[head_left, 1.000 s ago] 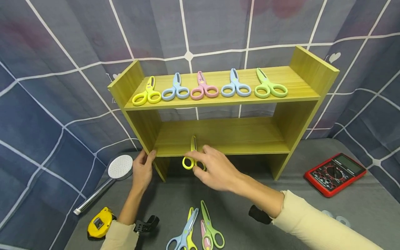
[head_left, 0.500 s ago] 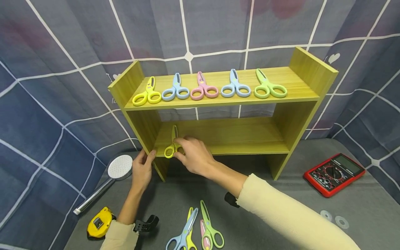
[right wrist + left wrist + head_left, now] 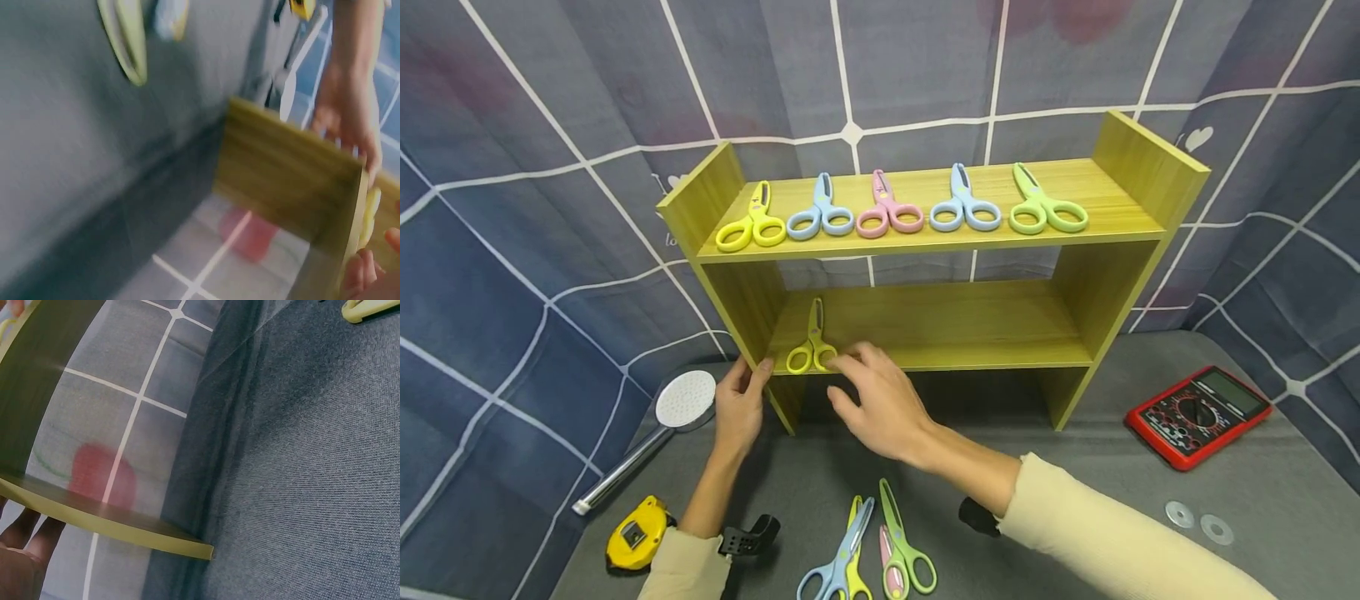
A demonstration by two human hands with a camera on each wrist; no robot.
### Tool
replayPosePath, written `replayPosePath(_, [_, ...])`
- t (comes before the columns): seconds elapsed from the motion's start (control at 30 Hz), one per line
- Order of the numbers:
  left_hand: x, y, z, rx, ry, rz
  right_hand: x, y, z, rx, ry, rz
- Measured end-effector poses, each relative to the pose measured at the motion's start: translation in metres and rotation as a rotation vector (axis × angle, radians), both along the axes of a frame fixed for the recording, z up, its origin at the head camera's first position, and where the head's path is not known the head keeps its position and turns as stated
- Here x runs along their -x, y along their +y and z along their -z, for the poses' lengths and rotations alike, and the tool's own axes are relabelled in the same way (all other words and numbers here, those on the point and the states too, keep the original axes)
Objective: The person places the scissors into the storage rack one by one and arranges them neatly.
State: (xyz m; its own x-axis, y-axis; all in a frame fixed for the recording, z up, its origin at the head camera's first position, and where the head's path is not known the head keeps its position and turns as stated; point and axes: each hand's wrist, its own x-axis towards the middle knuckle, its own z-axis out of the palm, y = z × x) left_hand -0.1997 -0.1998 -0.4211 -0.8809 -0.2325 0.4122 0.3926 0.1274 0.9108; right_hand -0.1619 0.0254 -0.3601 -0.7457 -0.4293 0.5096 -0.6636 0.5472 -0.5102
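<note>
A pair of yellow scissors [image 3: 813,335] lies near the left end of the wooden rack's [image 3: 955,321] lower shelf, blades toward the back, handles at the front edge. My right hand [image 3: 880,404] is just right of those handles, fingers spread and holding nothing. With the left hand [image 3: 740,414] I grip the rack's left side panel, thumb in front; the left wrist view shows its fingers [image 3: 45,540] behind the board. On the top shelf, yellow, blue, pink [image 3: 883,198], blue and green scissors [image 3: 1037,200] stand in a row.
Blue [image 3: 848,550], yellow, pink and green scissors [image 3: 892,510] lie bunched on the grey cloth in front. To the left are a shower head [image 3: 685,400] and a yellow tape measure [image 3: 631,533]. A red multimeter [image 3: 1198,417] and two washers [image 3: 1228,535] lie at right.
My right hand carried the yellow scissors leftward onto the lower shelf, let go, and drew back slightly to the right. The left hand stays on the side panel.
</note>
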Motion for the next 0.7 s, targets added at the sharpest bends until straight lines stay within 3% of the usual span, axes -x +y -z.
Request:
replayPosePath(0.13, [0.000,-0.002,0.000,0.010,-0.009,0.008,-0.034,0.013,0.026,-0.027,-0.061,-0.050])
replayPosePath(0.37, [-0.001,-0.005,0.000,0.019,-0.009,0.000,-0.083,0.043,0.077,-0.271,-0.161,-0.173])
replayPosePath(0.57, [-0.003,-0.005,-0.001,0.038,-0.043,0.012,-0.099,0.072,0.113,-0.372,-0.136,-0.363])
replayPosePath(0.7, [-0.004,-0.004,-0.002,0.067,-0.061,0.039,-0.101,0.091,0.120,-0.376,-0.132,-0.422])
